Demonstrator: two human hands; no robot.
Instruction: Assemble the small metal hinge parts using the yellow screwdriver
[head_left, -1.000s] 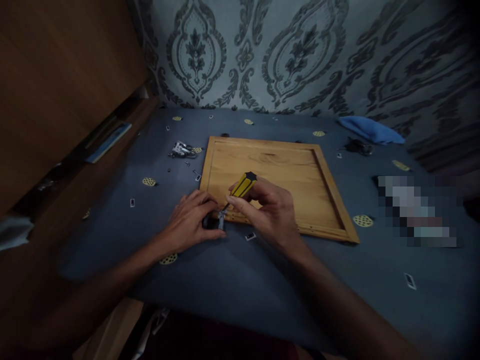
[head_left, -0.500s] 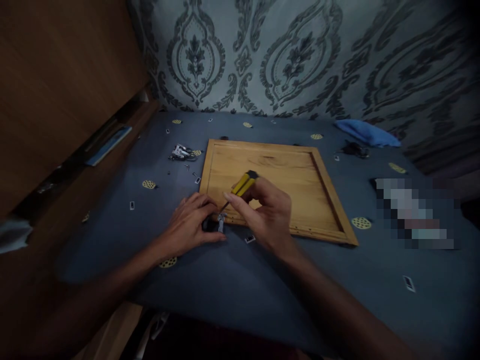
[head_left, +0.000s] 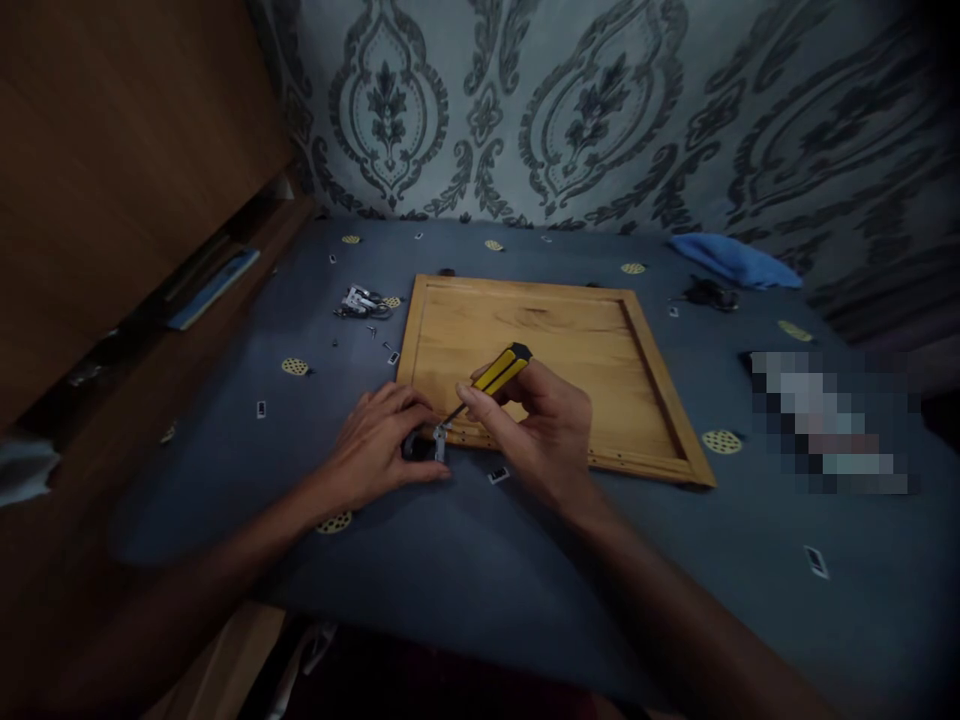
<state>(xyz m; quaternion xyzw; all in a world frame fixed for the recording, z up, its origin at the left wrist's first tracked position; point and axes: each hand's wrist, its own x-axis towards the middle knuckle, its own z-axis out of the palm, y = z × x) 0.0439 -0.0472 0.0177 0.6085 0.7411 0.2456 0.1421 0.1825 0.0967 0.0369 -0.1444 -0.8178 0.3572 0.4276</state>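
Note:
My right hand (head_left: 544,425) is closed round a screwdriver (head_left: 502,372) with a yellow and black handle. Its shaft slants down to the left, and the tip is at a small grey metal hinge (head_left: 440,445). The hinge lies at the near left corner of a framed wooden panel (head_left: 540,325), which rests flat. With fingers and thumb curved round the hinge, my left hand (head_left: 386,440) holds it at that corner. The fingers partly hide the hinge, and its exact contact with the tip is too small to make out.
Several metal parts (head_left: 364,302) and small screws (head_left: 371,331) lie left of the panel on a dark blue patterned cloth (head_left: 465,580). A blue cloth (head_left: 735,262), a dark object (head_left: 709,294) and a blurred-out item (head_left: 832,425) are to the right. A wooden cabinet (head_left: 135,130) stands left.
The screwdriver handle and my right hand have shifted slightly right, and the screwdriver leans over more. My left hand stays at the hinge.

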